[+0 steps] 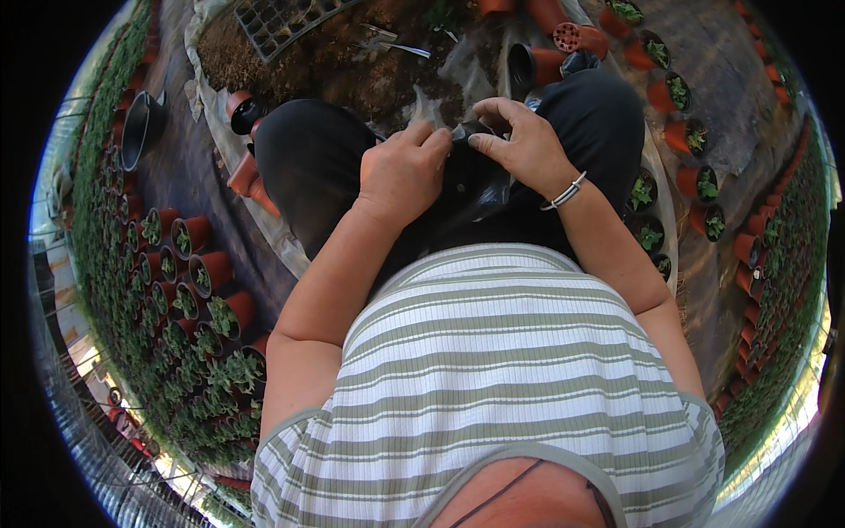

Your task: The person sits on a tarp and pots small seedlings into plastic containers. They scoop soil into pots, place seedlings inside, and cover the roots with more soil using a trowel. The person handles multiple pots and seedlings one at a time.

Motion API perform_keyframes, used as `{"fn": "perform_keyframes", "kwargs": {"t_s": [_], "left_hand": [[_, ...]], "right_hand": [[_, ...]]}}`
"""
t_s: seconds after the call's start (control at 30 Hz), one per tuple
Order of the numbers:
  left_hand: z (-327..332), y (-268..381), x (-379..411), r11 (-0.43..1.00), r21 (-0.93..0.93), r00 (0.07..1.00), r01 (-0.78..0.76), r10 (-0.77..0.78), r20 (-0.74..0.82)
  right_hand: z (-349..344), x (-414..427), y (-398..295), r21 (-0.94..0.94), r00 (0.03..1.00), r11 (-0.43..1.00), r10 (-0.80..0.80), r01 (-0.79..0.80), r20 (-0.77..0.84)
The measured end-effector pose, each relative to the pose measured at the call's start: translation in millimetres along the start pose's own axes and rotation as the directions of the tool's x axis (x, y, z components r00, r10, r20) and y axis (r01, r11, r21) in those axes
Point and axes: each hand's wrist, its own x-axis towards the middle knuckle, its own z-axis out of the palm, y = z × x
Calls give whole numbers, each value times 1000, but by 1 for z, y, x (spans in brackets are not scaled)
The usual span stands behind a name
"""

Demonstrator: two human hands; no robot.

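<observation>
Between the knees, my left hand has its fingers closed on one end of a small piece of dark plastic film. My right hand holds the other end between thumb and curled fingers. What the film wraps or belongs to is hidden by the fingers. Just beyond the hands, a clear plastic sheet lies crumpled over brown potting soil. White label-like strips rest on that soil.
A black cell seed tray lies on the soil at the far left. Tipped terracotta-coloured pots lie by the right knee. Potted seedlings line the right side; more pots crowd the left, near a black bucket.
</observation>
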Motion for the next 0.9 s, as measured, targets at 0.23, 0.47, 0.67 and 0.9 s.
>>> {"fn": "perform_keyframes", "kwargs": {"t_s": [0.23, 0.47, 0.67, 0.9], "left_hand": [[-1, 3, 6, 991, -59, 992, 122, -124, -29], [-3, 3, -9, 981, -105, 986, 160, -165, -35], [-11, -6, -13, 980, -163, 985, 112, -131, -112], [-13, -10, 10, 989, -14, 984, -146, 144, -106]], "right_hand": [[1, -4, 10, 2, 959, 984, -173, 178, -225], [5, -3, 9, 165, 991, 986, 58, -38, -122], [2, 6, 18, 716, 944, 616, 203, -329, 259], [1, 15, 7, 529, 983, 829, 129, -179, 130]]}}
